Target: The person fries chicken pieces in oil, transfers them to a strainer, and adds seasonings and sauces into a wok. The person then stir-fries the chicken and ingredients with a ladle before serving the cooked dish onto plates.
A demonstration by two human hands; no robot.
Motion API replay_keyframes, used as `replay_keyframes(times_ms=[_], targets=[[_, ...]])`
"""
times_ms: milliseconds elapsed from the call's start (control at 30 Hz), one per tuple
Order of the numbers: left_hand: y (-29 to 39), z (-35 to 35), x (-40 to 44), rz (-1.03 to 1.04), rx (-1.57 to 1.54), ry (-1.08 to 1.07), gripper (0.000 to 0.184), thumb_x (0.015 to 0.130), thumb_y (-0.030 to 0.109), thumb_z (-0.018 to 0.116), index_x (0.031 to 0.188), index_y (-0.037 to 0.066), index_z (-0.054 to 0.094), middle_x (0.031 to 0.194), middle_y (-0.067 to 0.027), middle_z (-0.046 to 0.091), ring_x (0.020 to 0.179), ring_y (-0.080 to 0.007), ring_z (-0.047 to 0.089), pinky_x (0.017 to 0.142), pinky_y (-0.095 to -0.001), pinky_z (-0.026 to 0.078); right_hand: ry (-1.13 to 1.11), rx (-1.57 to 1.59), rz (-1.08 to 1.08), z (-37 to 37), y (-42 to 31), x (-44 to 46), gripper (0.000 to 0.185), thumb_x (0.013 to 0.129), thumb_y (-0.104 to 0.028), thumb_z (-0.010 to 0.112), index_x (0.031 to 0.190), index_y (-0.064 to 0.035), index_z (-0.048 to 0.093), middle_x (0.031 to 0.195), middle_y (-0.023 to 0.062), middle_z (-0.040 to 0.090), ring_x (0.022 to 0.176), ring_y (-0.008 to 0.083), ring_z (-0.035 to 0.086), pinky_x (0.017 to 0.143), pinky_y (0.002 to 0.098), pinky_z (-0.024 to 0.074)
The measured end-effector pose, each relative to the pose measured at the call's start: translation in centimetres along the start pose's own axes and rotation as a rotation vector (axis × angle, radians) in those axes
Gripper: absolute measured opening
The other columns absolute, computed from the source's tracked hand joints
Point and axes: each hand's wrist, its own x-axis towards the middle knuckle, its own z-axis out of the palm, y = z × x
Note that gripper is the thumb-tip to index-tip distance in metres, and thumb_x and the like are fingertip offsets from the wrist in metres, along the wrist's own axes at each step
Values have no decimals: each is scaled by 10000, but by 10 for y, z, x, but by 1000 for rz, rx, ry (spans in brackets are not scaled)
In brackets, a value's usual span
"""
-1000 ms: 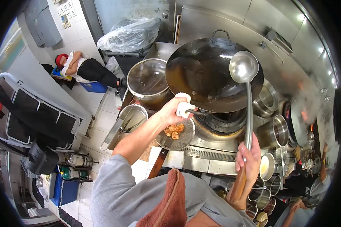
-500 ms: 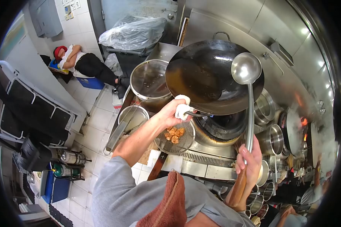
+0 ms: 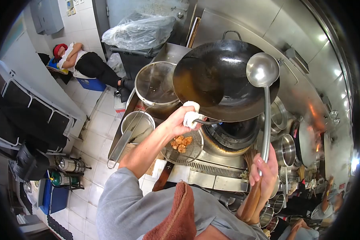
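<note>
My left hand [image 3: 176,122] is closed around the handle of a large black wok [image 3: 246,96], with a folded white cloth [image 3: 191,117] between. The wok is raised above the burner [image 3: 232,140] and tilted left, brown oil pooled on its left side. In my right hand [image 3: 264,170] is a long ladle [image 3: 262,69] with a wooden handle end. Its bowl hangs over the wok's right part. Close to the wok's left rim stands a metal pot [image 3: 138,86]. Under my left wrist, a round strainer [image 3: 194,150] holds several browned fried pieces [image 3: 181,143].
A smaller pot [image 3: 128,120] sits at left with a long-handled skimmer [image 3: 120,150] across it. Behind stands a bin [image 3: 138,64] with a plastic liner. Someone [image 3: 96,66] lies back at far left. More pots [image 3: 284,150], a flame and other people are at right.
The view has shifted slightly. The oil has moved a little inside the tilted wok. The ladle's bowl has come slightly right. Both hands keep their holds.
</note>
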Motion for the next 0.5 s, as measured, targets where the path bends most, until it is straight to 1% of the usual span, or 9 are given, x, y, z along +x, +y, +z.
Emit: replay_keyframes(times_ms=[100, 167, 200, 267, 500], targets=[[1, -1, 0, 25, 16, 21, 204, 847, 62, 463, 1050, 61, 442, 951, -237, 597, 765, -285, 621, 542, -379, 528, 0, 3, -3, 3, -1, 1, 645, 867, -31, 511, 1432, 9, 204, 682, 37, 426, 390, 53, 390, 307, 198, 386], [1, -5, 1, 23, -27, -33, 266, 842, 69, 450, 1103, 47, 400, 1030, -291, 551, 881, -348, 607, 547, -385, 527, -10, 7, -14, 3, -1, 2, 640, 866, -30, 512, 1429, 11, 210, 686, 40, 430, 391, 53, 390, 306, 196, 383], [1, -5, 1, 26, -30, -32, 266, 842, 69, 450, 1103, 47, 400, 1030, -291, 551, 881, -348, 607, 547, -385, 527, -13, 6, -13, 4, -1, 2, 640, 866, -30, 512, 1429, 11, 210, 686, 40, 430, 391, 53, 390, 306, 196, 383], [1, -2, 1, 19, -28, 3, 198, 856, 81, 474, 1051, 67, 444, 940, -233, 606, 752, -276, 622, 542, -377, 534, 15, 24, -27, 7, -2, 1, 638, 866, -30, 512, 1428, 12, 213, 688, 39, 431, 391, 52, 389, 304, 196, 379], [2, -3, -1, 50, 14, -15, 207, 853, 86, 488, 1055, 67, 446, 939, -234, 617, 718, -276, 626, 536, -373, 539, 3, 11, -26, 11, -5, 1, 633, 867, -36, 513, 1426, 13, 221, 690, 34, 429, 391, 52, 385, 304, 197, 375]])
